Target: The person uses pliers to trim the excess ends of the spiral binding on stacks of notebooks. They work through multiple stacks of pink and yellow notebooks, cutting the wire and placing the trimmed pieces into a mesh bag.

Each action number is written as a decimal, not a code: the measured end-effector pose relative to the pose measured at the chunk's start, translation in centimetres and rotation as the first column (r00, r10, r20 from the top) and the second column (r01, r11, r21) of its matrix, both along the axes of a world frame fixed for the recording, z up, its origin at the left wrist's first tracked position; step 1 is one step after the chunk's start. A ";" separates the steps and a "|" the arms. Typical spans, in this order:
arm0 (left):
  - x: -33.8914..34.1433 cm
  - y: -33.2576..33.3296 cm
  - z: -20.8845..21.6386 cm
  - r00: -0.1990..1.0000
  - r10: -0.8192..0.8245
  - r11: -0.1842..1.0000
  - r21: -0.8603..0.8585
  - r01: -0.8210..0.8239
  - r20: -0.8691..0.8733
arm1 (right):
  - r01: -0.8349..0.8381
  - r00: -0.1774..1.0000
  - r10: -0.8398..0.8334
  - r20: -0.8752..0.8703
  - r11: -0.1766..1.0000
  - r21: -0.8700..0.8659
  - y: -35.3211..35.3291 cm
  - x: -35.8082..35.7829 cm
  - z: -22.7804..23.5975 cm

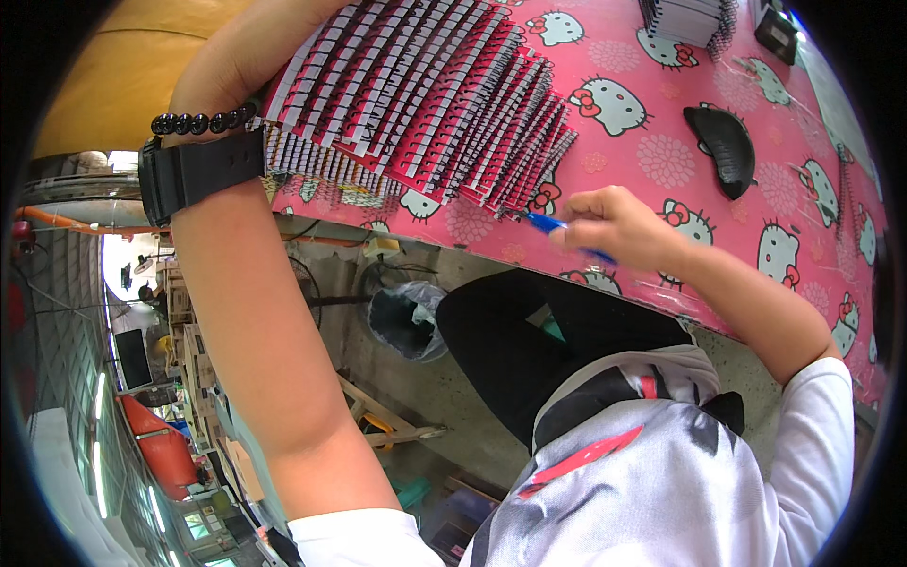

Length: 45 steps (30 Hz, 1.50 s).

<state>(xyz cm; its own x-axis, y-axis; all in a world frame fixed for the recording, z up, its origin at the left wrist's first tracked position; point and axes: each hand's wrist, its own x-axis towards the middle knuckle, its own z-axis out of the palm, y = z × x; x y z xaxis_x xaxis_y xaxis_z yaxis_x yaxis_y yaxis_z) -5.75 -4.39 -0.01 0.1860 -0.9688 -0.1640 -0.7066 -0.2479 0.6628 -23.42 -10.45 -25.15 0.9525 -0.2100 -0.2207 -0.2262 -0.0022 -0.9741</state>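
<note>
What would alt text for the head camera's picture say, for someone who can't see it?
A person's right hand holds a blue pen-like tool close to fanned spiral notebooks on a pink table. The left hand is at their left side, its fingers out of view. A curved black object lies to the right.

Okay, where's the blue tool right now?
In the head view, right of centre, the blue tool is in the right hand, beside the lower edge of the spiral notebooks.

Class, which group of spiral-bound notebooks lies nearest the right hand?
The fanned red-and-white row, its end by the blue pen in the right hand; the pale pile lies farther left, the small stack at top right.
</note>
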 end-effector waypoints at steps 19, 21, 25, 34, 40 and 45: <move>-0.6 1.4 0.0 0.997 0.020 0.996 -0.084 -0.014 0.071 | 0.213 0.921 0.056 0.386 0.756 -0.619 -0.5 -1.2 -1.2; -1.5 0.5 -1.4 0.985 0.057 0.994 -0.105 -0.040 0.161 | -0.032 0.999 0.029 -0.024 0.988 -0.150 -2.7 -0.4 -0.5; -0.2 1.0 0.4 0.999 0.044 0.998 -0.033 -0.045 -0.027 | -0.094 0.981 0.065 -0.182 0.983 -0.157 -1.6 0.2 1.3; -0.5 0.6 0.3 0.993 0.106 0.993 -0.045 -0.108 -0.046 | 0.244 0.935 0.075 0.347 0.576 -0.780 0.0 -2.0 -0.9; -0.4 2.1 2.3 0.993 0.085 0.996 0.035 -0.082 -0.083 | -0.035 0.994 0.074 0.083 0.916 -0.400 -1.0 -0.6 0.8; 0.8 0.3 0.3 0.996 -0.008 1.000 -0.030 0.006 -0.091 | -0.122 0.986 0.092 -0.140 0.968 -0.219 -2.4 -0.4 0.7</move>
